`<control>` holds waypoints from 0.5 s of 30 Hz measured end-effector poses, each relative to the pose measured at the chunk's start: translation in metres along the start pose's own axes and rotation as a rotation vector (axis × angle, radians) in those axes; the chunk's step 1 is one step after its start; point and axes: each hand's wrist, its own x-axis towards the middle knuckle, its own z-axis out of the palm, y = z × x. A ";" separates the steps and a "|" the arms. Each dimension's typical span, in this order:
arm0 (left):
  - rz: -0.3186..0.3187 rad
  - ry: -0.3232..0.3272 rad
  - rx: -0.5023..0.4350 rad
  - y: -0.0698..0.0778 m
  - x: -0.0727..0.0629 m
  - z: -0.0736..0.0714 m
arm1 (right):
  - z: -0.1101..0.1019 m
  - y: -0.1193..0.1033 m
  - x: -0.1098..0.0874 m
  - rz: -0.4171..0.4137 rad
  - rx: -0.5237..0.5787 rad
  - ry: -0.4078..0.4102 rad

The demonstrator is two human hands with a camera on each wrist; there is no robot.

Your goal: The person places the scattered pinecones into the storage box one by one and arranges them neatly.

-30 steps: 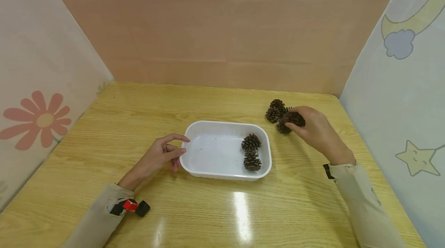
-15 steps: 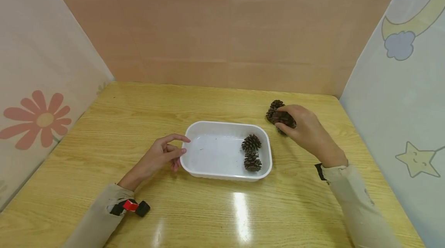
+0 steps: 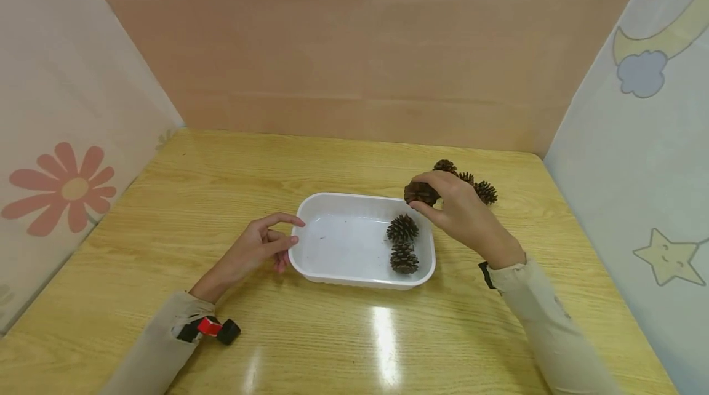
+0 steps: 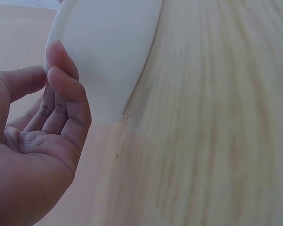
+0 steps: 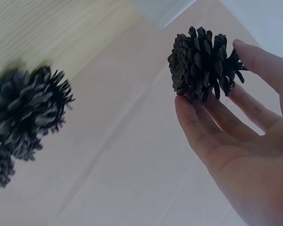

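Note:
My right hand (image 3: pixel 468 213) pinches a dark brown pine cone (image 3: pixel 419 194) between thumb and fingertips, above the back right corner of a white tray (image 3: pixel 340 247). In the right wrist view the held pine cone (image 5: pixel 203 66) lies sideways, its scales spread. Two other pine cones, one (image 3: pixel 402 229) behind the other (image 3: pixel 404 258), lie at the right end inside the tray. At the tray's left end my left hand (image 3: pixel 257 247) holds the rim, thumb and fingers on either side of it. The left wrist view shows this hand (image 4: pixel 47 127) with fingers curled at the tray wall (image 4: pixel 108 52).
Several pine cones (image 3: pixel 485 192) stand in a cluster on the wooden table (image 3: pixel 266 167) behind my right hand, partly hidden by it. An orange-brown backdrop (image 3: pixel 354 44) rises behind the table, with patterned white panels at left and right.
My right hand has carried the pine cone left, from over the cluster to the tray's back right corner. More of the cluster's right side now shows. The left hand and tray stay put.

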 end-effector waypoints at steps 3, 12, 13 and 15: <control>0.003 -0.003 0.001 0.000 0.001 0.000 | 0.003 -0.006 0.003 -0.006 0.008 -0.008; -0.003 -0.005 -0.002 0.000 0.000 -0.001 | 0.013 -0.021 0.013 -0.009 0.037 -0.050; -0.004 -0.005 -0.004 0.000 0.000 -0.001 | 0.014 -0.022 0.014 -0.013 0.034 -0.048; -0.006 -0.005 -0.006 0.000 0.000 -0.001 | 0.017 -0.024 0.016 -0.027 0.037 -0.044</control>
